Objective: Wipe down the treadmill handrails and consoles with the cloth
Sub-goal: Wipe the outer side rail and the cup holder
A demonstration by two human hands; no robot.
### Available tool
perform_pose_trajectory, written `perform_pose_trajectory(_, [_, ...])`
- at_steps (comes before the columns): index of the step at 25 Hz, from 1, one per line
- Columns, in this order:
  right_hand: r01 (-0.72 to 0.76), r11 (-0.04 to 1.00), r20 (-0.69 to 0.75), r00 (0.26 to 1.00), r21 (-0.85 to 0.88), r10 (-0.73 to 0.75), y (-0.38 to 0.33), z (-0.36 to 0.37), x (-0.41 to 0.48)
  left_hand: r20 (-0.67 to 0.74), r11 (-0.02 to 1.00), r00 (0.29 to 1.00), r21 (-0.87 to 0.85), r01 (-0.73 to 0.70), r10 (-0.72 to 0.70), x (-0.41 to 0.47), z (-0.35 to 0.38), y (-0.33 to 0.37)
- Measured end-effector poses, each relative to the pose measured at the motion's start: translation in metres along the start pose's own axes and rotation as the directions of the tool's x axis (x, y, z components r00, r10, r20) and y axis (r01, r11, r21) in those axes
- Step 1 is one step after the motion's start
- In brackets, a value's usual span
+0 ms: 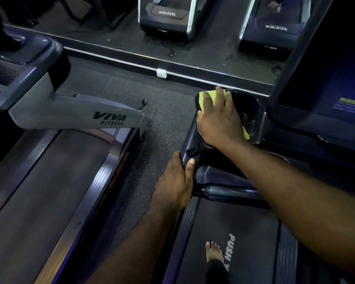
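Note:
My right hand (218, 119) presses a yellow-green cloth (209, 97) flat against the left side of the dark treadmill console (252, 111), beside its cup holder recess. The cloth shows above my fingers and again at the heel of my hand. My left hand (177, 181) grips the dark left handrail (188, 146) just below, thumb on top. A short black handlebar (230, 191) runs across under my right forearm. The console screen (326, 83) rises at the right, dimly lit.
I stand barefoot (213, 253) on the treadmill belt (244, 242) printed with white letters. A second treadmill with a grey "VIVA FITNESS" arm (80, 115) stands to the left across a strip of speckled rubber floor (166, 124). A mirror (172, 27) lies ahead.

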State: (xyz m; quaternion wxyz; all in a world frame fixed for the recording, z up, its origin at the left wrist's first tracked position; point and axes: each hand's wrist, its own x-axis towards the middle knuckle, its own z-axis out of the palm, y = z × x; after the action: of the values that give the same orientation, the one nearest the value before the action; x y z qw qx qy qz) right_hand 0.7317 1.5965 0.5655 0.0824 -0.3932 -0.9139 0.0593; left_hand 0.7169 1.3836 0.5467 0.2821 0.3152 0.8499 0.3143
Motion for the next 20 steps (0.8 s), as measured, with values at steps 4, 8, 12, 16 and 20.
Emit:
perform_pose_trajectory(4, [-0.411,0.909,-0.017,0.911,0.066,0.413,0.021,-0.013,0.089,-0.006,1.000,1.000,0.022,0.001,-0.001,0.001,0.000,-0.003])
perform_pose_trajectory(8, [-0.330,0.944,-0.051,0.942,0.026,0.331,0.019,-0.003,0.086,0.008,1.000,1.000,0.027,0.017,-0.017,0.003,0.001,-0.004])
perform_pose_trajectory(12, [0.213,0.976,-0.021,0.977,-0.050,-0.215,0.009,0.003,0.026,-0.003,0.997,0.999,0.070,0.044,-0.044,-0.001,-0.005,0.008])
perform_pose_trajectory(16, [0.668,0.731,-0.064,0.731,-0.142,-0.680,0.032,0.009,-0.043,0.006,0.997,0.998,0.051,0.054,-0.055,-0.003,-0.006,0.013])
perform_pose_trajectory(20, [0.940,0.226,0.277,0.295,-0.254,-0.915,0.111,-0.025,-0.060,0.023,0.998,0.999,0.046,0.047,-0.048,-0.009,-0.008,0.015])
